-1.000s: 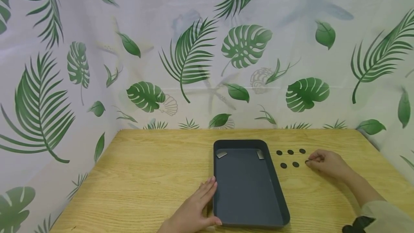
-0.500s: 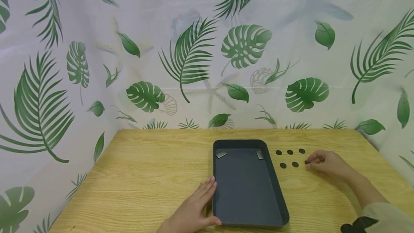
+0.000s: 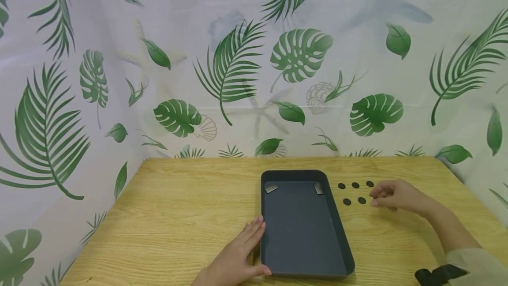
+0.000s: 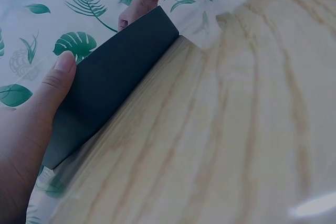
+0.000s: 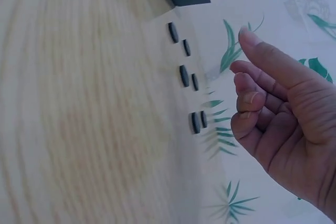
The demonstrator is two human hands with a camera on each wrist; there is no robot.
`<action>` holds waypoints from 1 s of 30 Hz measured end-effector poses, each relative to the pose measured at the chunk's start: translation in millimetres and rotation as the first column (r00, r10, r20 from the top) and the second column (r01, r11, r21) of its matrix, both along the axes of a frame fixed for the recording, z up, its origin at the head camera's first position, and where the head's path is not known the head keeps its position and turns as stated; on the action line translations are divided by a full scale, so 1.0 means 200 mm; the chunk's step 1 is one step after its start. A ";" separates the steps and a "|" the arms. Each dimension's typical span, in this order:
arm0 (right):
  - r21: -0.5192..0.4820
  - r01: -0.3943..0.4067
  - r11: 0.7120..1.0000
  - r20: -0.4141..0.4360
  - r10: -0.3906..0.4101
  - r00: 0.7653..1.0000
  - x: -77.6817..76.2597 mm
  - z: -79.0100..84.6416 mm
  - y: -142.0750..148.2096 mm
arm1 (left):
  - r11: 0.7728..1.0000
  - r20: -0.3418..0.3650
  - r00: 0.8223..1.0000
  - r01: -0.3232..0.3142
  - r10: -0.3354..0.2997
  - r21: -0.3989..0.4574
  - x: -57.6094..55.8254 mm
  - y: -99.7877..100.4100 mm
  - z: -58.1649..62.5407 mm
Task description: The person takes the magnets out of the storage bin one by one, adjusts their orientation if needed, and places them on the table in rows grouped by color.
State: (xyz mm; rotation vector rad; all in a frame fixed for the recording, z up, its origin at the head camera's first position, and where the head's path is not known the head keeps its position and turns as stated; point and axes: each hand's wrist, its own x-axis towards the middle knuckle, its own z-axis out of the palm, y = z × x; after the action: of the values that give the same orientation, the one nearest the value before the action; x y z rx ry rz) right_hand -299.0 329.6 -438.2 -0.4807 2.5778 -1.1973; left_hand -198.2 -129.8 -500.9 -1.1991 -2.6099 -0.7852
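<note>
A dark rectangular baking tray [image 3: 303, 233] lies on the wooden table. My left hand [image 3: 236, 253] rests along its left side, fingers straight at the rim and thumb by the near corner. In the left wrist view the thumb lies against the tray's outer wall [image 4: 115, 82]. Right of the tray, several small black discs [image 3: 347, 201] lie in two rows. My right hand [image 3: 402, 197] hovers at the right end of these rows, hiding one disc in the head view. In the right wrist view its fingers curl loosely with nothing between them, beside the discs [image 5: 184, 75] on the table.
Two small silvery rectangular pieces, a left one [image 3: 271, 189] and a right one [image 3: 319, 189], sit in the tray's far corners. A white cloth [image 3: 238, 69] with green leaf prints hangs behind the wooden table [image 3: 178, 215]. A dark strap [image 3: 442, 273] crosses the right sleeve.
My right hand has let go of the black disc it was pinching at the end of the near row and has shifted slightly left and up. The left hand stays on the tray.
</note>
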 end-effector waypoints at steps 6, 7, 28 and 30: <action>0.003 -0.029 1.000 0.004 0.029 1.000 0.01 0.07 -0.05 | 1.000 0.022 1.000 0.000 0.000 -0.003 0.00 0.00 0.00; 0.005 -0.035 0.999 0.006 0.035 0.999 0.01 0.08 -0.06 | 1.000 0.028 1.000 -0.001 0.001 -0.004 0.00 0.00 0.01; 0.028 -0.187 0.982 -0.080 0.188 0.979 0.00 0.25 -0.25 | 1.000 0.010 1.000 0.005 -0.005 -0.002 0.00 0.00 0.01; 0.022 -0.197 0.980 -0.081 0.198 0.977 -0.01 0.25 -0.28 | 1.000 0.007 1.000 0.004 -0.004 0.001 0.00 0.00 0.01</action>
State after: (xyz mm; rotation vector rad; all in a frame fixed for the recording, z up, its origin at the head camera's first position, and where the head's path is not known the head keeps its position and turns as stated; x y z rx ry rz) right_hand -300.7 274.5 -387.6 -0.7784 2.5322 -1.1119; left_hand -197.2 -129.5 -498.0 -1.2045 -2.6131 -0.7927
